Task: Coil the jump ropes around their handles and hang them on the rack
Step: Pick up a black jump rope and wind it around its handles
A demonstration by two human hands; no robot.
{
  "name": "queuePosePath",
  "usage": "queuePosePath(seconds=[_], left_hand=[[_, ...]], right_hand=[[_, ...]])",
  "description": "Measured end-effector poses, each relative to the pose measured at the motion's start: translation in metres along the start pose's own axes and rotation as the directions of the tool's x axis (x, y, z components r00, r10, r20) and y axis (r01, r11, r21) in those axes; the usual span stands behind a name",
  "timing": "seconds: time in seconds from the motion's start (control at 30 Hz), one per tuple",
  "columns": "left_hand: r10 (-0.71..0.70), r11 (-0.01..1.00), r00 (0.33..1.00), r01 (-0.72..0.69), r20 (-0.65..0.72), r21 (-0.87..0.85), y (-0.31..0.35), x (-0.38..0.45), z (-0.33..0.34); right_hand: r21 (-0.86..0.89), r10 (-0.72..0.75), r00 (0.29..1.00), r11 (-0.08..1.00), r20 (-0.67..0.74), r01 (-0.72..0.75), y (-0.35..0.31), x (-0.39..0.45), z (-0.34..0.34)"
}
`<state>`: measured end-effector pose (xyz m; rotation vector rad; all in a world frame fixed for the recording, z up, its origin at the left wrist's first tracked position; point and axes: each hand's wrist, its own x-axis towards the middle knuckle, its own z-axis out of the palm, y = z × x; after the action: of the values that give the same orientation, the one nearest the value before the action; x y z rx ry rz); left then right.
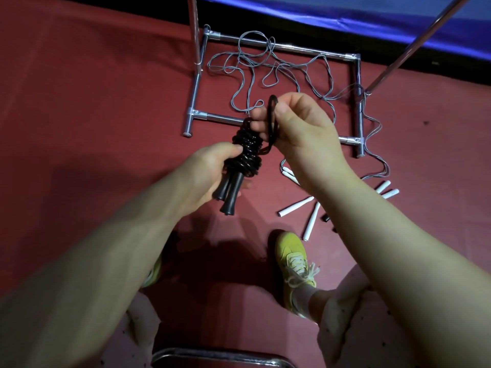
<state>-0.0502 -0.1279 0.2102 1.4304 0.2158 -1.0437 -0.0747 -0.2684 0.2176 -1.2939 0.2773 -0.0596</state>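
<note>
One glossy black jump rope (245, 152) was nearly coiled around its paired handles, at centre frame. Your left hand (212, 171) gripped the bundle; your right hand (297, 126) pinched the last loop. Tangled grey ropes (265, 70) with white handles (295, 206) lay uncoiled across the chrome tube rack (310, 49), from twelve to four o'clock.

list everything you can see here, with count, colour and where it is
black jump rope: one, black, coiled around its two handles, held mid-frame
grey ropes: count unclear, grey, tangled loose on the floor across the rack base
white handles: at least five, white, on the floor right of centre
rack: one, silver metal, base on the floor ahead
floor: dark red
mat: one, blue, top edge
shoes: two, yellow-green, bottom centre
left hand: grip on the coiled handles
right hand: grip on the rope's last loop
</note>
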Motion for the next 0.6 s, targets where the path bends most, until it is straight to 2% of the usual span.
queuePosePath(seconds=[0.13,0.27,0.4,0.6], left_hand=[[0.012,1.000,1.000,-0.012,0.027,-0.020,0.003,-0.004,-0.007],[0.004,1.000,1.000,-0.004,-0.005,-0.022,0.004,-0.005,-0.011],[0.106,0.993,0.994,-0.104,0.031,-0.057,0.001,-0.004,-0.011],[0.187,0.970,0.980,-0.196,-0.070,-0.141,0.000,-0.004,0.000]], right_hand=[[0.011,-0.023,0.998,1.000,-0.052,0.023,0.001,0.000,0.000],[-0.127,-0.016,1.000,0.992,0.006,0.017,0.000,-0.005,0.005],[-0.156,0.004,1.000,0.988,0.011,-0.003,-0.004,-0.005,0.007],[-0.144,0.032,0.997,0.989,-0.065,-0.041,-0.006,-0.003,0.008]])
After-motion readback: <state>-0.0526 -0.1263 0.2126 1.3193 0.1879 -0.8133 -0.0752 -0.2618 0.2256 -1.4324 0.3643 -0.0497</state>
